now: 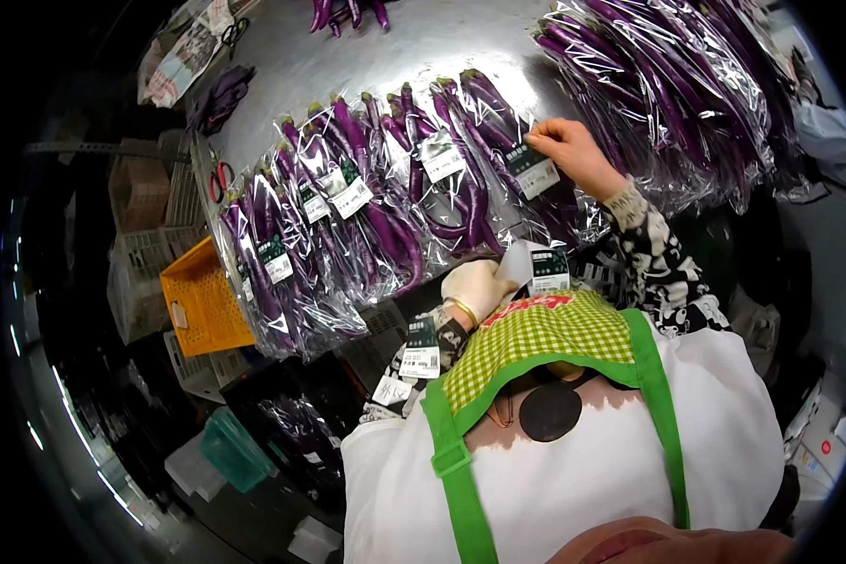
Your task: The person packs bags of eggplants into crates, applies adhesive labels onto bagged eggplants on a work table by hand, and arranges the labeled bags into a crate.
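My bare right hand (573, 155) is closed, with its fingertips pinched at the top edge of a green-and-white label (533, 171). That label lies against a clear bag of long purple eggplants (489, 103) on the metal table. In front of the apron, my gloved left hand (477, 288) is closed at a white sheet of label backing (515, 267); a printed label (549, 270) shows beside it. Its fingertips are partly hidden. Another label (421, 348) hangs on my left sleeve. More labelled bags of eggplants (371, 207) lie in a row to the left.
Many bagged eggplants (667, 85) are heaped at the table's right. Loose eggplants (350, 13) lie at the far edge. Red-handled scissors (220, 181) and a dark purple glove (224, 97) lie at the left edge. A yellow crate (207, 299) stands below it.
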`<state>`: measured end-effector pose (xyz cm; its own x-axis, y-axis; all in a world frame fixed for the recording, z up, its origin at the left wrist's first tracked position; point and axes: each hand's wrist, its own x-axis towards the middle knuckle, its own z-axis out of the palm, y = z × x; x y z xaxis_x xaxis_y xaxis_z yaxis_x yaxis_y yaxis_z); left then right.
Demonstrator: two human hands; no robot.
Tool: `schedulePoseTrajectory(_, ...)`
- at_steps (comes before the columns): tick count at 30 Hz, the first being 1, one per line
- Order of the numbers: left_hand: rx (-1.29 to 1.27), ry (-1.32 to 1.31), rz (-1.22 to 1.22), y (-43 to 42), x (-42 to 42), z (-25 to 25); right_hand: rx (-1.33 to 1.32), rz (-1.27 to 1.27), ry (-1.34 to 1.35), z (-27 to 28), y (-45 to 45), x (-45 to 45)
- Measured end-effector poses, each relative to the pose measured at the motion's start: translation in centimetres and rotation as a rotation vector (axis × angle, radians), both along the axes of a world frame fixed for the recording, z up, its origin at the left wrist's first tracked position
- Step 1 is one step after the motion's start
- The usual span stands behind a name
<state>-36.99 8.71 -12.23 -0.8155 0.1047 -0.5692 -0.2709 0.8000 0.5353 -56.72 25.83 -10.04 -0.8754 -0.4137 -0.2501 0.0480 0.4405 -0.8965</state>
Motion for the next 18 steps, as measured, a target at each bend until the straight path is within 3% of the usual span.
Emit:
schedulePoseTrajectory(2,-0.023,0.147,0.056,0.5,1.1,-0.5,0.082,0.056,0.203,-4.5,-1.2,-2.4)
schedulePoseTrajectory(4,-0.046,0.337,0.183,1.1,1.8,0.5,0.376,0.103,0.424,-5.9,-1.7,-3.8)
schedulePoseTrajectory(5,-0.051,0.425,0.22,1.3,2.3,1.0,0.26,0.067,0.594,-8.1,-1.3,-4.6)
schedulePoseTrajectory(6,-0.071,0.511,0.263,1.5,2.1,1.2,0.52,0.019,0.636,-8.2,-1.6,-5.2)
schedulePoseTrajectory(7,0.038,0.635,0.354,1.5,1.8,1.4,0.418,0.068,0.503,-3.3,-3.1,-4.0)
schedulePoseTrajectory(8,0.143,0.773,0.426,1.6,1.8,1.5,0.239,-0.013,0.852,-5.9,-2.0,-4.8)
schedulePoseTrajectory(9,0.205,0.776,0.447,1.5,2.1,1.5,0.253,-0.043,0.884,-8.4,-0.9,-5.5)
schedulePoseTrajectory(11,0.376,0.81,0.421,1.2,1.5,1.0,0.364,0.154,0.494,-11.8,1.1,-4.6)
schedulePoseTrajectory(12,0.489,0.832,0.374,1.0,1.0,1.2,0.527,0.236,0.611,-13.3,1.6,-4.4)
schedulePoseTrajectory(14,0.689,0.72,0.46,2.2,0.0,2.8,0.581,0.157,0.539,-13.5,2.5,-4.3)
schedulePoseTrajectory(16,0.851,0.784,0.43,3.0,-2.0,2.5,0.248,0.109,0.529,-10.4,2.0,-2.8)
schedulePoseTrajectory(17,0.968,0.619,0.484,3.1,-2.7,5.0,0.185,0.105,0.419,-5.4,1.2,-0.6)
schedulePoseTrajectory(18,1.163,0.596,0.564,4.0,-3.0,6.2,-0.084,0.234,0.113,-1.2,0.9,1.1)
